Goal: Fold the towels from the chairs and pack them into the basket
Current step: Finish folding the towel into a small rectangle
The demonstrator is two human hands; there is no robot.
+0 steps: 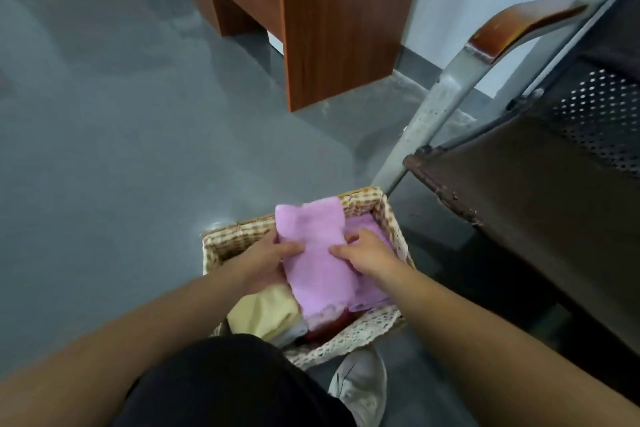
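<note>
While the left hand (273,255) grips the left edge of the folded lilac terry towel (318,253), thumb on top and fingers beneath, the right hand (363,250) pinches its right edge with curled fingers. That towel lies lengthwise in the rectangular woven wicker basket (239,230), its far end resting over the far rim. Beneath it lie a second lilac towel (372,229) on the right and a pale yellow towel (266,312) on the left. Near the basket's right side stands a dark brown chair (519,201) on a grey floor (121,149).
</note>
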